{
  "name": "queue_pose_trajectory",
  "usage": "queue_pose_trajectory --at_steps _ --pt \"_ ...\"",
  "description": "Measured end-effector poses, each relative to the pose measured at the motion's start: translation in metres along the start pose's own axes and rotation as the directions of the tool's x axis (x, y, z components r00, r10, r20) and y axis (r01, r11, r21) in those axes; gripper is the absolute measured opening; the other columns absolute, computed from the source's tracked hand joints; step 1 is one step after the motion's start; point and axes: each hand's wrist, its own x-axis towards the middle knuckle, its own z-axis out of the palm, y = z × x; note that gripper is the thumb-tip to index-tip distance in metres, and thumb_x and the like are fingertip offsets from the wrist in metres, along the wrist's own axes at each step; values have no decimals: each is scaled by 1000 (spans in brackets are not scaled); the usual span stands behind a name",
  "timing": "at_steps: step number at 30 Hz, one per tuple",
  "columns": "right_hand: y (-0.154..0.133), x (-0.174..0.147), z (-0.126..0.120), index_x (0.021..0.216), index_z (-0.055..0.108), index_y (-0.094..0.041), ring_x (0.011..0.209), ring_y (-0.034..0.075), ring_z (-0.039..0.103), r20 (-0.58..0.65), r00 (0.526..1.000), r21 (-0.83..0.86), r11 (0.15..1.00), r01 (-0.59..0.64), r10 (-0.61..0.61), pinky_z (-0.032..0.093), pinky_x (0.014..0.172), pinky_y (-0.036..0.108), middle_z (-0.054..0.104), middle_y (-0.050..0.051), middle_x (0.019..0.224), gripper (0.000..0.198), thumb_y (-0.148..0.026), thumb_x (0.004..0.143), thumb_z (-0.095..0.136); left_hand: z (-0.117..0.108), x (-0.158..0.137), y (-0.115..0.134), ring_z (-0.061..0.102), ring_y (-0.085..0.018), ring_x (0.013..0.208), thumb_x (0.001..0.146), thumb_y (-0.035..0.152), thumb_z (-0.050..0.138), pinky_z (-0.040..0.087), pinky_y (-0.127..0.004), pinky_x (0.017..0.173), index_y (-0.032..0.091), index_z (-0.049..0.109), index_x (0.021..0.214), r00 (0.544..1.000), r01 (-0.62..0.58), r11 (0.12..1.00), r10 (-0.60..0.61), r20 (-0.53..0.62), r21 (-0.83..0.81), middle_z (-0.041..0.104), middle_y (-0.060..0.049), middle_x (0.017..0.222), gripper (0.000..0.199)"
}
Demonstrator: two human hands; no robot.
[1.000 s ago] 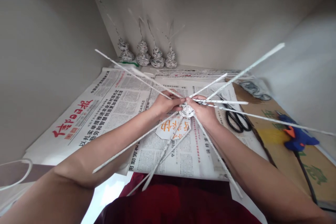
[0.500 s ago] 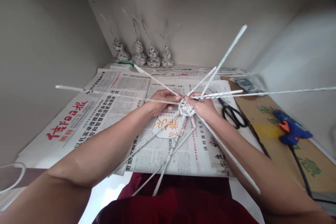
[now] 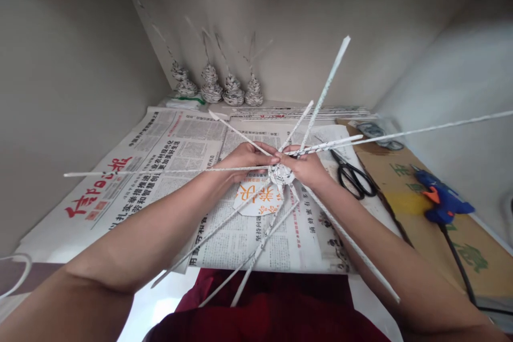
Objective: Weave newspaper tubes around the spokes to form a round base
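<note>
Between my hands is a small round woven piece (image 3: 281, 175) made of rolled newspaper strips, with several long strips fanning out in all directions. My left hand (image 3: 253, 159) pinches its upper left edge, thumb and fingers closed on the weave and strip bases. On the upper right side, my right hand (image 3: 306, 164) grips the same piece, its thumb meeting the left thumb. One long strip (image 3: 417, 131) runs out to the right past the frame edge. Below the weave lies a white card (image 3: 256, 200) with orange characters.
Newspaper (image 3: 160, 171) covers the table. Black scissors (image 3: 355, 177) lie to the right, beside cardboard (image 3: 412, 214) bearing a blue glue gun (image 3: 444, 197). Several woven gourd shapes (image 3: 233, 91) stand along the back wall, near a bundle of paper rolls (image 3: 300, 114).
The woven piece has tilted and shifted slightly left and down in my hands. Its upper strips have swung left; the long right strip now angles higher.
</note>
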Motion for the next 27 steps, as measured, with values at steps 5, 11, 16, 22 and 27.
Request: queue_pose_trajectory --at_steps 5,11,16,22,27 --pt "0 0 2 64 64 -17 60 16 56 7 1000 90 996 2 -3 43 58 29 62 1 62 33 -48 62 74 2 0 0 52 -5 52 53 25 85 38 -17 47 12 68 85 999 -3 1000 2 -34 -22 63 0 65 38" --pt "-5 0 0 77 66 -16 63 17 59 83 994 294 952 -87 65 47 63 31 67 3 71 35 -47 64 73 5 0 2 55 -8 52 51 21 85 43 -20 49 12 69 89 983 24 998 -35 -181 -61 65 -1 65 42" --pt "-6 1 -4 69 61 -16 52 13 54 17 989 263 954 -145 146 43 56 28 63 0 60 34 -44 59 77 6 1 2 56 -10 51 51 20 84 44 -23 50 11 69 80 962 -7 997 -14 -271 -74 64 -2 62 34" --pt "-7 0 2 67 59 -18 51 13 54 -65 988 316 942 -114 141 44 55 28 63 -2 59 35 -43 54 80 6 2 2 57 -11 53 51 22 84 43 -24 51 11 68 75 960 -11 996 -15 -279 -94 65 -3 63 31" --pt "-8 -2 6 65 58 -18 53 13 56 -79 987 369 924 -101 139 45 56 27 64 -1 59 34 -39 52 81 6 2 1 58 -12 53 50 24 84 44 -25 54 12 64 70 978 -40 992 14 -210 -122 64 -2 60 30"
